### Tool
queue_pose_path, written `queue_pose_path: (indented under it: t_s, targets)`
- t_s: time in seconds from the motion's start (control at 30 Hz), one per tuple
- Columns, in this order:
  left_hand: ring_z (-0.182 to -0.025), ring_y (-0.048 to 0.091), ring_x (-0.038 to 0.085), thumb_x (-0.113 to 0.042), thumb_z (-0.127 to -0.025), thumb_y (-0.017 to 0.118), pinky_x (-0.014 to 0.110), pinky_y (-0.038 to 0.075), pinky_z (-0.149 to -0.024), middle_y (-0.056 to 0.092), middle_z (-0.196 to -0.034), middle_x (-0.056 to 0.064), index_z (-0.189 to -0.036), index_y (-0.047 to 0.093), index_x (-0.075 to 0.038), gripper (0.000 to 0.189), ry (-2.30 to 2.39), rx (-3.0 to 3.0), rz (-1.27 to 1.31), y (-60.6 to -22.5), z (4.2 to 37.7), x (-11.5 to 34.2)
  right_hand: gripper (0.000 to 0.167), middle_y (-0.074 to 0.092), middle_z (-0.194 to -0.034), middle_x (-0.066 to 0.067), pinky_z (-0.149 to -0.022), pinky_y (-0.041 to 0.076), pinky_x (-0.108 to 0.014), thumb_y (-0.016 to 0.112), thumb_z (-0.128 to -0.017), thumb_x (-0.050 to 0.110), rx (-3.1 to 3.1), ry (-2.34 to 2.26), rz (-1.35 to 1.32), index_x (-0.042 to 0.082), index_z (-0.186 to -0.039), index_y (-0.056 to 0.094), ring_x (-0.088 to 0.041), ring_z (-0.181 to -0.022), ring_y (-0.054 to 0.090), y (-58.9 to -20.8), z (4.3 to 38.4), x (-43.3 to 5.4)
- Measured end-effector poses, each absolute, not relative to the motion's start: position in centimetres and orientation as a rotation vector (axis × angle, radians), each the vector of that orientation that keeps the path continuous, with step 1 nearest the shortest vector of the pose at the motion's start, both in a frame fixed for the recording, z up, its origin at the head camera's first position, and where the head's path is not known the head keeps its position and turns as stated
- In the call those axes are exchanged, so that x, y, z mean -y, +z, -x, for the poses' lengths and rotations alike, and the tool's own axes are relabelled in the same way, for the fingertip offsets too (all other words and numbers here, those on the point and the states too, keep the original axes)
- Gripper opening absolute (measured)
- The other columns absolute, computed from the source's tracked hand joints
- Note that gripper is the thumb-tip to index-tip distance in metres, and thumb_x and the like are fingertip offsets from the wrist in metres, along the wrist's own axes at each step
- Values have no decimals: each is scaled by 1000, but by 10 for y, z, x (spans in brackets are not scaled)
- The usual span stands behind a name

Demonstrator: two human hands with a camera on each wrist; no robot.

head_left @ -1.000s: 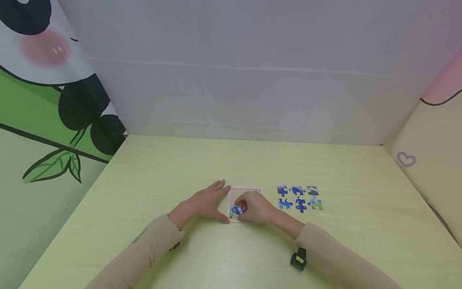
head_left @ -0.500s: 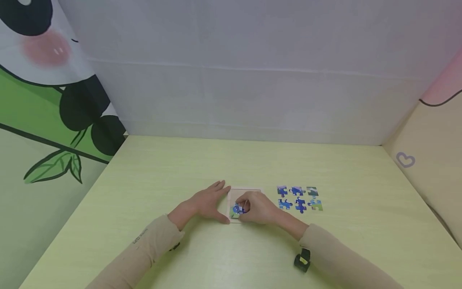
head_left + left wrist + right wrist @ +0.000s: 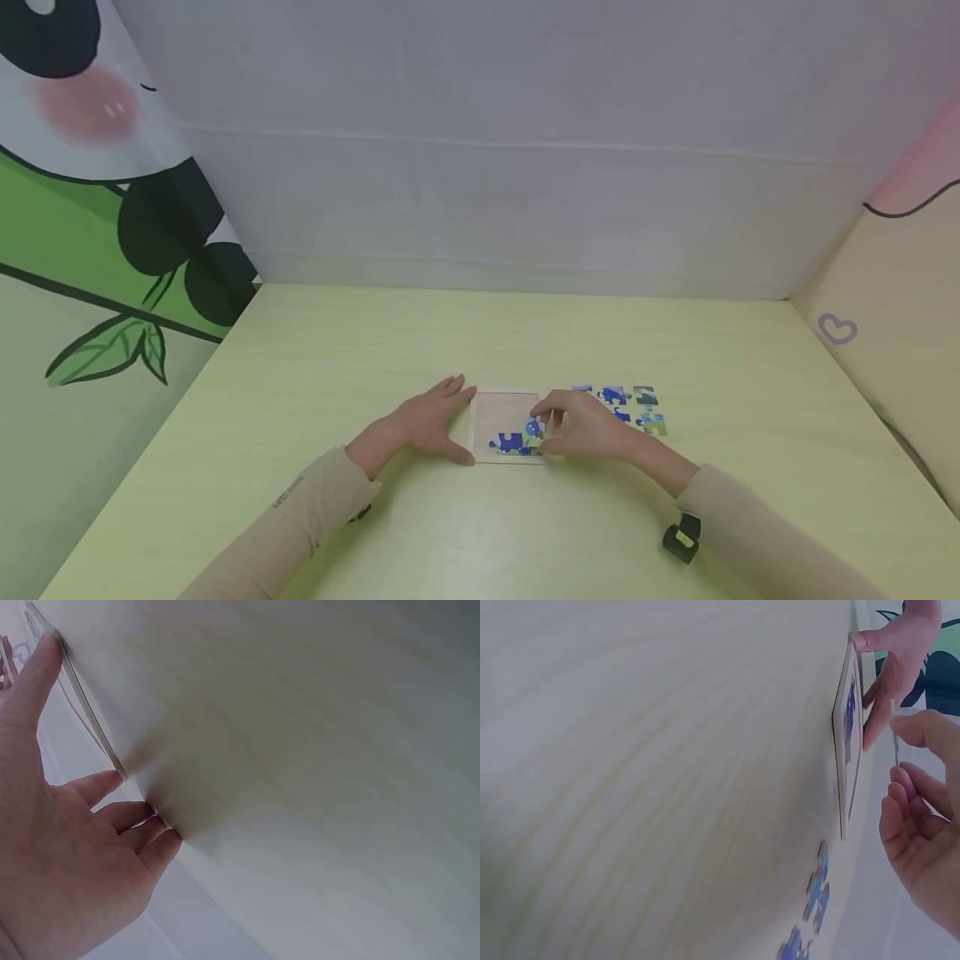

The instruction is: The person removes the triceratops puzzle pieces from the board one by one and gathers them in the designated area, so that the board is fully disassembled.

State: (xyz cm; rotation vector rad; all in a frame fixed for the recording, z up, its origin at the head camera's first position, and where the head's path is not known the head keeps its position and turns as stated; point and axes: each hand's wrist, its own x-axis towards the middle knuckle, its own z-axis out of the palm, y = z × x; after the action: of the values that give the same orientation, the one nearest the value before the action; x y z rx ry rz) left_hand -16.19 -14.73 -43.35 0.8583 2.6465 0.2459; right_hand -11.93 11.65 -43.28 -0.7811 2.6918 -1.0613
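A shallow puzzle tray [image 3: 498, 408] with a pale base lies on the table. My left hand [image 3: 437, 418] stands at its left edge, fingers spread and straight; in the left wrist view thumb and index fingertip meet the tray's edge [image 3: 86, 709]. My right hand [image 3: 585, 425] pinches a puzzle piece [image 3: 535, 427] of blue and green over the tray's right part. The right wrist view shows that piece [image 3: 895, 739] edge-on between thumb and fingertips, raised off the tray. A dark blue puzzle piece [image 3: 510, 443] lies in the tray's lower part.
Several loose puzzle pieces [image 3: 645, 396] lie in two rows on the table to the right, partly behind my right hand. A pale sheet [image 3: 525, 217] closes off the back of the table [image 3: 337, 350]. A printed wall [image 3: 127, 333] stands at the left.
My right hand has moved right with the puzzle piece, from the tray's lower left corner to its right side. The dark blue piece in the tray now shows. My left hand stays.
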Motion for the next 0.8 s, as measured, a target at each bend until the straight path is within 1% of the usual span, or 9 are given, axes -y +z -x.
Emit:
queue_pose_path:
  t_s: [0.13,0.3,0.4,0.53,0.8]
  targets:
    - [-138,10,28,-56,-65,72,46,24,-107,14,-151,12,-144,25,-11,103,253,-2648,-858,-432,161,146,34,56,-86,8,-65,45,-23,73,-72,15,-2726,-1023,776,8,-104,64,-11,-78,50,-436,114,-138]
    - [-138,11,29,-56,-65,73,46,24,-107,15,-150,14,-143,26,-9,103,269,-2647,-874,-432,161,146,33,55,-84,6,-67,46,-24,75,-70,13,-2755,-985,797,5,-100,65,-11,-77,49,-441,106,-160]
    - [-138,10,29,-56,-65,73,46,25,-107,15,-150,14,-144,26,-10,103,278,-2649,-869,-434,162,147,33,54,-82,5,-66,45,-24,76,-69,13,-2760,-968,823,5,-99,65,-10,-76,47,-447,102,-171]
    - [-138,9,28,-57,-65,72,46,25,-106,14,-151,12,-144,26,-11,103,274,-2653,-860,-435,162,147,32,52,-80,6,-64,43,-21,76,-69,14,-2782,-960,819,7,-98,65,-8,-74,46,-453,99,-181]
    - [-138,10,28,-55,-65,73,47,25,-106,15,-150,13,-144,26,-10,103,285,-2652,-861,-434,162,146,33,52,-81,9,-65,44,-19,75,-69,16,-2805,-916,753,8,-99,65,-5,-75,46,-460,95,-188]
